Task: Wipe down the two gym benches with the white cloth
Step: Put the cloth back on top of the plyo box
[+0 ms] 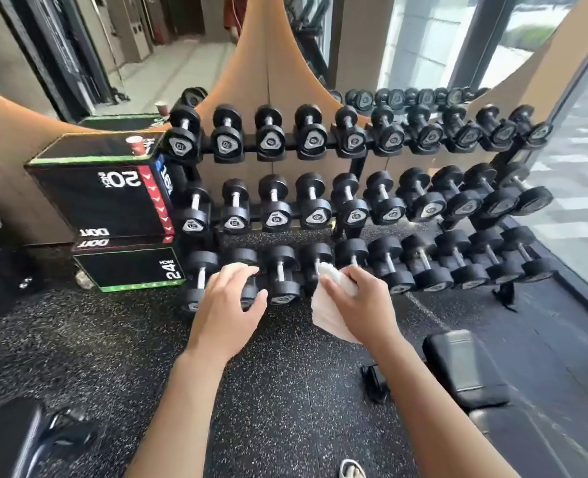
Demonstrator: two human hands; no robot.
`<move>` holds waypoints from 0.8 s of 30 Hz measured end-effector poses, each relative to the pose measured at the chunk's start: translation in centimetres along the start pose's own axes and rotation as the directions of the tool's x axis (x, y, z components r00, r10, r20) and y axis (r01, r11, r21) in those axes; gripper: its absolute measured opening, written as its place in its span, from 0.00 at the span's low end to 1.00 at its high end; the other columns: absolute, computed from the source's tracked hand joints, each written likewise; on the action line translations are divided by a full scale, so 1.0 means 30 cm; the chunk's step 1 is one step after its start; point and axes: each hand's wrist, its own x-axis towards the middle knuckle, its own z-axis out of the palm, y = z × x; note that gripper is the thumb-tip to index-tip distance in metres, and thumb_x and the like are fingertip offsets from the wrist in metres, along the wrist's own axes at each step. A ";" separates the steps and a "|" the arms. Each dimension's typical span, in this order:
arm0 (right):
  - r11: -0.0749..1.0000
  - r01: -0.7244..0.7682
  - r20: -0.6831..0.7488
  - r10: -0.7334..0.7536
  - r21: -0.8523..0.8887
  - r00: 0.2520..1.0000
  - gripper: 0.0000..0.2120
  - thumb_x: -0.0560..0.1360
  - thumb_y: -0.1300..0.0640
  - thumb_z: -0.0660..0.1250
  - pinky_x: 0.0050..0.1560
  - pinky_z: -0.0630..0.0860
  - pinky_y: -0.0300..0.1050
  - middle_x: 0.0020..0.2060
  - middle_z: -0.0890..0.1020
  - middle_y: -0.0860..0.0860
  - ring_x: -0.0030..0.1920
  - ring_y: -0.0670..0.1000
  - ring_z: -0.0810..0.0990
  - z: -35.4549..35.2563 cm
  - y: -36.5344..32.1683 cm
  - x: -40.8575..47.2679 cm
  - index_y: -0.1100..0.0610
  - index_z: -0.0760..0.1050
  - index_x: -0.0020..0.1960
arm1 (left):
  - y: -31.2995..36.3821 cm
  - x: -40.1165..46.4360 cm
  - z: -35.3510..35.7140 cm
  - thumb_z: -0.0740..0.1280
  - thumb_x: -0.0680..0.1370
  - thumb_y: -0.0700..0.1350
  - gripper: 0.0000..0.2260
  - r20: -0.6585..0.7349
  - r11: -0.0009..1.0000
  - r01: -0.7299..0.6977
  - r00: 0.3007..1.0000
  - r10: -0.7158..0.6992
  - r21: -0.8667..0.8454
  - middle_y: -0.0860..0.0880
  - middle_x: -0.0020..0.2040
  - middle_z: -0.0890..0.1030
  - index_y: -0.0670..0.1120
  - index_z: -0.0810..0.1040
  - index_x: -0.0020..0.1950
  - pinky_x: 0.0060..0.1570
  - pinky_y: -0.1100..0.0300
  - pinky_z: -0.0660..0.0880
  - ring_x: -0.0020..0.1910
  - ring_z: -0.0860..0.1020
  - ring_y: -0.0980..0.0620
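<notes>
Before a three-tier dumbbell rack (354, 146), two bare hands hover over speckled floor. One white cloth (330, 305) is bunched in the right hand (361, 301), its fingers curled round it. The left hand (229, 305) hangs with fingers relaxed, holding nothing. Two black benches show: one (465, 367) at lower right, another (6, 439) at lower left.

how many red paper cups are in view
2. One red paper cup stands on top of the stacked plyo box, left of the dumbbell rack. The second appears just behind it in the mirror, likely its reflection. Others may be hidden.
</notes>
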 end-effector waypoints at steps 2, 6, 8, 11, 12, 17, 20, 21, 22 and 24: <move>1.000 0.019 0.040 -0.019 -0.002 0.999 0.17 0.76 0.36 0.72 0.31 0.67 0.38 0.31 0.80 0.46 0.31 0.44 0.76 0.054 -0.034 0.021 0.48 0.76 0.42 | -0.053 -0.024 -0.036 0.68 0.81 0.52 0.19 -0.033 0.999 0.037 0.999 -0.036 0.012 0.52 0.69 0.76 0.49 0.77 0.71 0.73 0.49 0.70 0.70 0.72 0.51; 0.997 0.073 0.120 -0.071 -0.005 0.990 0.17 0.76 0.36 0.71 0.32 0.69 0.42 0.32 0.80 0.46 0.33 0.45 0.77 0.182 -0.097 0.088 0.48 0.75 0.41 | -0.160 -0.056 -0.108 0.67 0.82 0.52 0.19 -0.088 0.986 0.159 0.984 -0.154 0.057 0.51 0.70 0.76 0.49 0.76 0.71 0.72 0.48 0.71 0.70 0.71 0.50; 0.992 0.122 0.136 -0.120 -0.011 0.984 0.16 0.76 0.36 0.71 0.33 0.69 0.43 0.33 0.79 0.44 0.36 0.43 0.77 0.237 -0.120 0.130 0.47 0.75 0.41 | -0.199 -0.062 -0.131 0.67 0.82 0.53 0.19 -0.113 0.975 0.210 0.973 -0.201 0.069 0.52 0.70 0.75 0.49 0.77 0.71 0.71 0.49 0.71 0.70 0.71 0.51; 0.985 0.175 0.163 -0.174 0.008 0.971 0.14 0.76 0.37 0.72 0.36 0.74 0.45 0.35 0.80 0.42 0.37 0.42 0.78 0.315 -0.131 0.204 0.47 0.77 0.45 | -0.241 -0.053 -0.147 0.67 0.81 0.52 0.18 -0.145 0.961 0.265 0.957 -0.251 0.084 0.53 0.70 0.75 0.50 0.77 0.70 0.71 0.50 0.71 0.69 0.71 0.52; 0.984 0.180 0.178 -0.180 0.020 0.967 0.14 0.76 0.37 0.72 0.36 0.76 0.46 0.35 0.80 0.42 0.37 0.42 0.78 0.339 -0.128 0.233 0.47 0.77 0.45 | -0.252 -0.043 -0.144 0.67 0.82 0.52 0.18 -0.153 0.955 0.284 0.951 -0.268 0.090 0.53 0.70 0.75 0.50 0.77 0.71 0.72 0.50 0.71 0.70 0.71 0.52; 0.979 0.192 0.253 -0.202 0.064 0.946 0.15 0.76 0.38 0.71 0.39 0.79 0.51 0.36 0.81 0.44 0.38 0.46 0.79 0.418 -0.081 0.410 0.49 0.78 0.46 | -0.270 0.078 -0.090 0.66 0.82 0.53 0.18 -0.165 0.929 0.354 0.928 -0.334 0.111 0.53 0.71 0.74 0.50 0.76 0.72 0.73 0.50 0.70 0.71 0.69 0.54; 0.978 0.196 0.277 -0.208 0.071 0.938 0.16 0.75 0.37 0.71 0.38 0.74 0.47 0.37 0.80 0.42 0.37 0.44 0.78 0.440 -0.038 0.533 0.49 0.78 0.47 | -0.264 0.190 -0.046 0.66 0.82 0.53 0.18 -0.176 0.921 0.371 0.921 -0.348 0.121 0.55 0.70 0.74 0.51 0.76 0.72 0.73 0.51 0.70 0.70 0.69 0.55; 0.977 0.199 0.291 -0.211 0.072 0.933 0.16 0.76 0.37 0.71 0.38 0.72 0.45 0.37 0.80 0.42 0.38 0.44 0.77 0.449 -0.026 0.574 0.49 0.78 0.47 | -0.263 0.225 -0.037 0.66 0.82 0.53 0.18 -0.186 0.917 0.380 0.916 -0.355 0.124 0.56 0.70 0.73 0.51 0.76 0.72 0.72 0.52 0.70 0.70 0.69 0.55; 0.976 0.202 0.305 -0.216 0.078 0.928 0.16 0.76 0.37 0.71 0.39 0.71 0.44 0.37 0.79 0.42 0.38 0.43 0.77 0.458 -0.015 0.615 0.49 0.78 0.47 | -0.265 0.257 -0.029 0.66 0.82 0.53 0.18 -0.196 0.912 0.389 0.911 -0.362 0.128 0.56 0.70 0.73 0.52 0.76 0.72 0.72 0.53 0.69 0.70 0.69 0.56; 0.974 0.202 0.331 -0.224 0.098 0.917 0.14 0.76 0.38 0.72 0.37 0.69 0.43 0.36 0.79 0.43 0.36 0.42 0.75 0.481 -0.003 0.691 0.48 0.76 0.45 | -0.273 0.306 -0.021 0.66 0.82 0.53 0.18 -0.211 0.903 0.405 0.904 -0.372 0.144 0.56 0.70 0.73 0.52 0.76 0.71 0.71 0.54 0.69 0.70 0.69 0.56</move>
